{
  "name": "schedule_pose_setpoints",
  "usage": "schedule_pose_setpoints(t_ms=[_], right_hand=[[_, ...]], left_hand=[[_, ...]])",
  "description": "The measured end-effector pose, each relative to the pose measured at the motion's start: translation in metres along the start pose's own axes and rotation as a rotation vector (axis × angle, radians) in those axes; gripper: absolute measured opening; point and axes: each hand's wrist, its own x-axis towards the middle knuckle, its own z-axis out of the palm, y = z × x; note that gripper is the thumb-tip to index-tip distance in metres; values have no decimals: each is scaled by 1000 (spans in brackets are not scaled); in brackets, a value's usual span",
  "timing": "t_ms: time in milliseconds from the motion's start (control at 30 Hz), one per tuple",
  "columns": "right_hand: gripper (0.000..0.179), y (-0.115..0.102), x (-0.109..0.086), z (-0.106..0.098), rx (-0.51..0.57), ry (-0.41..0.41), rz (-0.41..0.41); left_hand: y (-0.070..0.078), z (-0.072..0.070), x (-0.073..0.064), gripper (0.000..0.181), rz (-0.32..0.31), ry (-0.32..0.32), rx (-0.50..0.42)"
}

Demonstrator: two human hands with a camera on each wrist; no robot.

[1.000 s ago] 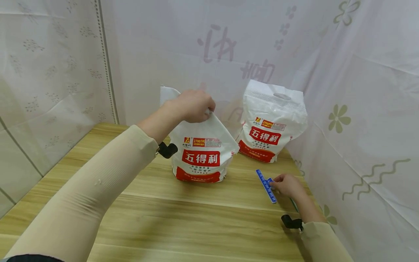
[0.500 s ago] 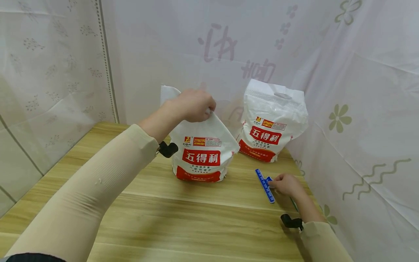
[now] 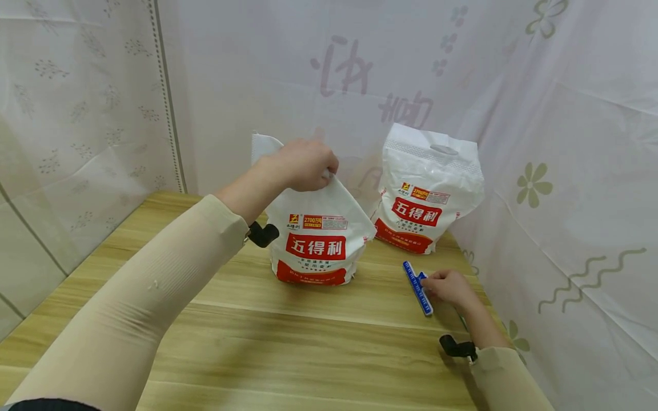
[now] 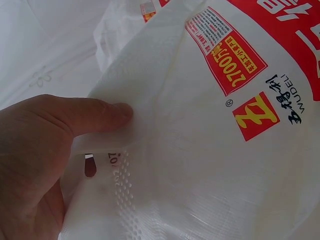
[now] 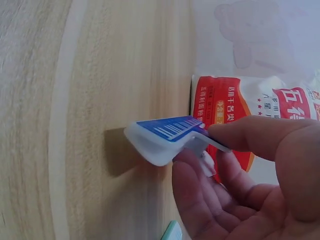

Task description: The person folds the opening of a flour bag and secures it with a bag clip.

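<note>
My left hand (image 3: 304, 165) grips the top of a white flour bag (image 3: 316, 248) with red labels, which stands upright on the table. In the left wrist view the thumb (image 4: 102, 116) lies across the plastic, and the bag's top edge is folded over. At the right, my right hand (image 3: 452, 288) pinches a blue and white bag clip (image 3: 417, 290) by its rear tab. The right wrist view shows this clip (image 5: 170, 131) between thumb and fingers, its front end a little above the wood. Its underside is mostly hidden.
A second white flour bag (image 3: 426, 200), with a handle hole, leans upright at the back right. A pale green object (image 5: 173, 231), only partly seen, lies under my right hand. The wooden table (image 3: 247, 348) meets printed curtains (image 3: 581, 188) behind and at the right.
My right hand has moved the bag clip slightly away from me, and the clip has tilted a little. The left hand and its flour bag have stayed in place.
</note>
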Motion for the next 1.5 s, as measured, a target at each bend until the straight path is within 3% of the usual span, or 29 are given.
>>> schedule_pose_setpoints(t_ms=[133,267,567,800,1000,1267,1500], right_hand=[[54,-2,1,-2,107,21,-12],[68,-6,-2,-3,146,36,-13],[69,-15,-9,-4,224,50,-68],[53,-20,-12,-2,303,90,-141],[49,-26,-13,0,388,130,-170],[62,-34,-16,0,402,180,-220],[62,-44,-19,0,471,265,-239]], left_hand=[[0,0,0,24,2,3,-1],[0,-1,-1,25,2,1,0],[0,-1,-1,25,5,-4,3],[-1,-1,1,24,18,-6,28],[-1,-1,-1,24,14,-8,21],[-1,-1,-1,23,16,-10,14],[-2,-2,-1,23,18,-9,13]])
